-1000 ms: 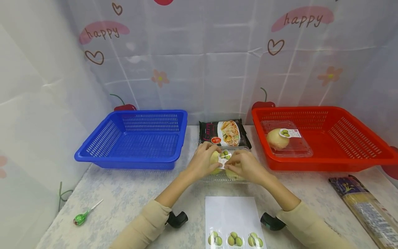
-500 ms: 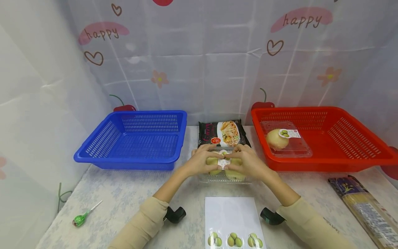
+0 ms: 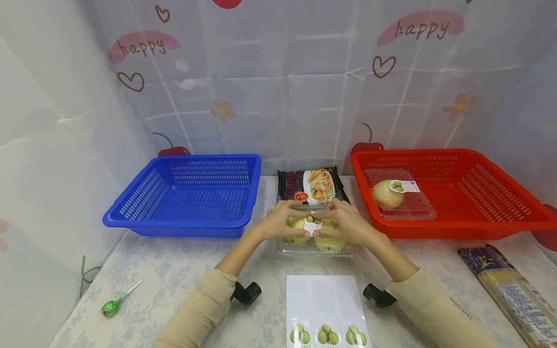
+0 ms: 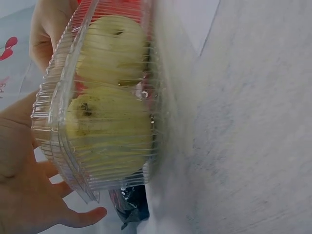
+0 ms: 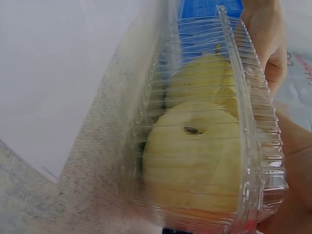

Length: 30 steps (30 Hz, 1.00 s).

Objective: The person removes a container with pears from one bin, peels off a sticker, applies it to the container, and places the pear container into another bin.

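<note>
A clear plastic clamshell box (image 3: 298,250) with two pale yellow pears (image 3: 329,245) inside stands on the table before me. On its lid sits a white label (image 3: 313,229) with green fruit printed on it. My left hand (image 3: 278,223) spans the lid from the left, its thumb and index fingertip pressing at the label. From the right, my right hand (image 3: 350,226) mirrors it, thumb and index finger stretched to the label's other side. Both wrist views show the pears through the ribbed box walls; the label is hidden there.
Behind the box lies a black noodle packet (image 3: 311,186). A blue basket (image 3: 183,223) stands left, a red basket (image 3: 457,227) right with a boxed pear (image 3: 387,195). A sticker sheet (image 3: 324,299) lies in front, a lollipop (image 3: 112,306) far left, a long noodle pack (image 3: 509,285) far right.
The fingers of both hands have gone from pinching the label's edges to lying stretched over it. The label, tilted earlier, now lies flatter on the lid.
</note>
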Available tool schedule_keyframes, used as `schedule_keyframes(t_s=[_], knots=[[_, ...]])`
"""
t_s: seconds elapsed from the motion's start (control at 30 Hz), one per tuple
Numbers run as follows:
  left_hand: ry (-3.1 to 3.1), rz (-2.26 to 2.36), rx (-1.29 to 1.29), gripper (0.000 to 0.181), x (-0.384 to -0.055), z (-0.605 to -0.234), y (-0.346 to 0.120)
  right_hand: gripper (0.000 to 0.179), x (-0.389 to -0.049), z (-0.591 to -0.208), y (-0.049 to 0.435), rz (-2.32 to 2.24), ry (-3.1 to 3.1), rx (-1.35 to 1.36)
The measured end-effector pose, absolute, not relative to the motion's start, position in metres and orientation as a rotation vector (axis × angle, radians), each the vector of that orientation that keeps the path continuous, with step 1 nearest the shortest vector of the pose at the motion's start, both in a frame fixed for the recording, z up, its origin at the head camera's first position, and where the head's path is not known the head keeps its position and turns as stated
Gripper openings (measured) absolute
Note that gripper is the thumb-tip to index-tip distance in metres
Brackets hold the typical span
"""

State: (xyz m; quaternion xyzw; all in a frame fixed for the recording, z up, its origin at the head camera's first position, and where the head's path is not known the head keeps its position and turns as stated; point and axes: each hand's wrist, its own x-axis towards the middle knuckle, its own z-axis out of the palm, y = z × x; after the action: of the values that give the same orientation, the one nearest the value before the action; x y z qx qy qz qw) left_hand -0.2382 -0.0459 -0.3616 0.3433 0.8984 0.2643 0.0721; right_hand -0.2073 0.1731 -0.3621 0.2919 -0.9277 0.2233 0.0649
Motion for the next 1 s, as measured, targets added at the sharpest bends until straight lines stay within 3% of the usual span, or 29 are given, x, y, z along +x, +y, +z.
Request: schedule_keyframes(t_s=[0.57, 1.0], knots=[[2.694, 0.696, 1.042, 0.067, -0.246, -0.36, -0.041, 0.06, -0.215, -0.352, 0.174, 0.616, -2.959, 0.894], [2.748, 0.764, 1.119, 0.047, -0.229, -0.367, -0.045, 0.051, -0.198, -0.363, 0.169, 0.466, -2.872, 0.832]])
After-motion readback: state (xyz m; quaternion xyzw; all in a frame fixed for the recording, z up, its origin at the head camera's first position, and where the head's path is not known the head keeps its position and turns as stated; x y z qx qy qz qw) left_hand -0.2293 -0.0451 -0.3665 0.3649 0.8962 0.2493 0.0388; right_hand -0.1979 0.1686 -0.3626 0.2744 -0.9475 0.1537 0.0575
